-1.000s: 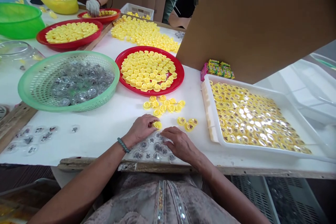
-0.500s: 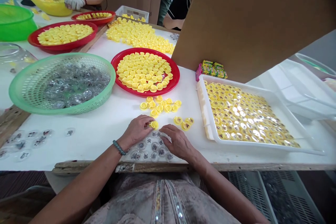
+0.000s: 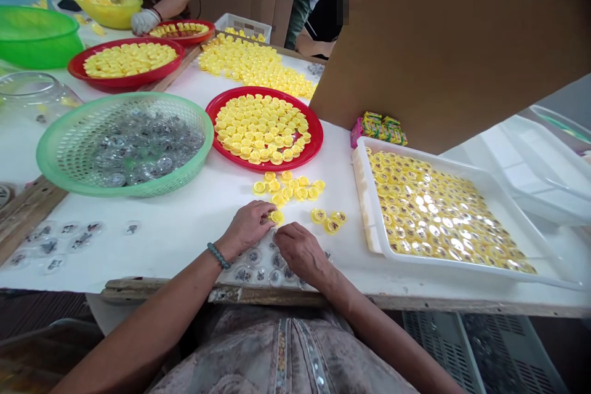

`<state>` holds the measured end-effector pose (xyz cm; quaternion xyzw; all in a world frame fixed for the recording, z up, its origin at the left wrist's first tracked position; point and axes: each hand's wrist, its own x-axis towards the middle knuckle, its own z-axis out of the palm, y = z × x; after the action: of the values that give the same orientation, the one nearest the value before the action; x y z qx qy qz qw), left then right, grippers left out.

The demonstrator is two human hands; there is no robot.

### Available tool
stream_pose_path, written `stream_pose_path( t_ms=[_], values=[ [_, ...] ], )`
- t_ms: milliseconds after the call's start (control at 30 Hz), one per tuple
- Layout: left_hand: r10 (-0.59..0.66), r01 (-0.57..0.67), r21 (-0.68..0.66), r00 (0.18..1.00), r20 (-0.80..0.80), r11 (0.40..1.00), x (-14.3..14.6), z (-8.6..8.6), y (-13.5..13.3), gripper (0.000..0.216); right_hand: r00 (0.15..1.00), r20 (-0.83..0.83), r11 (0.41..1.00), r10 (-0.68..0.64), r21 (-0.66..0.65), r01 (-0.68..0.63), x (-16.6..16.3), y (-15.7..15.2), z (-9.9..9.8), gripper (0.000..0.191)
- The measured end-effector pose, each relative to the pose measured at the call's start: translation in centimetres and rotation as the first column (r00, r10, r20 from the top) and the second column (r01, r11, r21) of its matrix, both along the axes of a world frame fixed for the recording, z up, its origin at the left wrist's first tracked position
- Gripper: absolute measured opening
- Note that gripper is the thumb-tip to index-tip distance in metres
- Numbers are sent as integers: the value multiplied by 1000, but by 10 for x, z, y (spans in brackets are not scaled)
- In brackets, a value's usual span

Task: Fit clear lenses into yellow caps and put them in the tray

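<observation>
My left hand (image 3: pixel 249 226), with a beaded bracelet on its wrist, pinches a small round yellow plastic cup (image 3: pixel 276 217) between thumb and fingertips. My right hand (image 3: pixel 302 250) is close beside it, fingers drawn together over the clear printed discs (image 3: pixel 253 257). What its fingertips hold, if anything, is hidden. The discs lie flat on the white table near the front edge, partly covered by both hands. Just beyond is a loose group of yellow cups (image 3: pixel 301 193). Right of them sit a few yellow cups with printed discs in them (image 3: pixel 331 225).
A red tray (image 3: pixel 316 149) of yellow cups stands ahead, with a green basket (image 3: pixel 46 154) of clear discs to its left. A white tray (image 3: pixel 369 221) of finished-looking pieces is at right, below a cardboard panel (image 3: pixel 438 43). A gloved co-worker's hand (image 3: pixel 145 21) is at far left.
My right hand has moved left toward the left hand, and its fingers have drawn together over the discs. The left hand still holds the yellow cup. The whole view has shifted slightly.
</observation>
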<state>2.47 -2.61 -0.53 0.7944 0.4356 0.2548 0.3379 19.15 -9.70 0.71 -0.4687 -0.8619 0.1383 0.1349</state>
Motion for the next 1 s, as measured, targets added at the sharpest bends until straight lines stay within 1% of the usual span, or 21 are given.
stream_pose_path(
  t_ms=[100, 167, 200, 267, 300, 367, 433, 500, 567, 633, 733, 833, 900, 1000],
  values=[
    [-4, 3, 11, 1000, 20, 1000, -5, 2, -2, 31, 981, -189, 998, -41, -51, 32, 3, -3, 1, 16],
    [9, -11, 39, 999, 51, 999, -11, 6, -5, 32, 926, -356, 989, -124, -124, 85, 6, -6, 5, 16],
    [24, -28, 46, 997, 75, 999, -13, 10, -6, 31, 879, -437, 975, -192, -188, 119, 7, -7, 7, 15],
    [48, -49, 7, 989, 139, 999, -16, 20, -10, 24, 742, -566, 915, -359, -371, 160, 10, -7, 12, 13],
    [45, -37, -47, 982, 182, 998, -17, 25, -12, 21, 659, -610, 872, -439, -467, 148, 11, -6, 14, 14],
    [13, 46, -204, 959, 282, 978, -13, 34, -17, 18, 492, -673, 794, -551, -605, 62, 12, -3, 16, 17],
    [16, 138, -362, 920, 392, 922, -7, 37, -23, 19, 347, -712, 752, -611, -659, -29, 12, 0, 15, 19],
    [104, 152, -472, 875, 473, 869, 0, 36, -28, 20, 254, -722, 732, -643, -677, -73, 11, 2, 13, 19],
    [219, 105, -530, 831, 512, 841, 6, 34, -32, 22, 222, -720, 723, -657, -686, -82, 10, 3, 12, 19],
    [298, 63, -562, 796, 527, 825, 10, 33, -35, 22, 229, -723, 728, -652, -681, -79, 10, 3, 12, 20],
    [382, 55, -628, 752, 537, 776, 13, 33, -37, 25, 249, -734, 741, -631, -666, -84, 11, 1, 12, 19],
    [427, 61, -690, 745, 512, 721, 14, 33, -38, 29, 259, -748, 753, -611, -650, -101, 13, 1, 12, 17],
    [431, 45, -700, 758, 489, 713, 14, 32, -38, 28, 270, -748, 755, -607, -648, -99, 13, 1, 12, 17],
    [425, 3, -674, 774, 469, 739, 13, 31, -39, 26, 286, -728, 747, -623, -662, -61, 12, 3, 13, 20]
  ],
)
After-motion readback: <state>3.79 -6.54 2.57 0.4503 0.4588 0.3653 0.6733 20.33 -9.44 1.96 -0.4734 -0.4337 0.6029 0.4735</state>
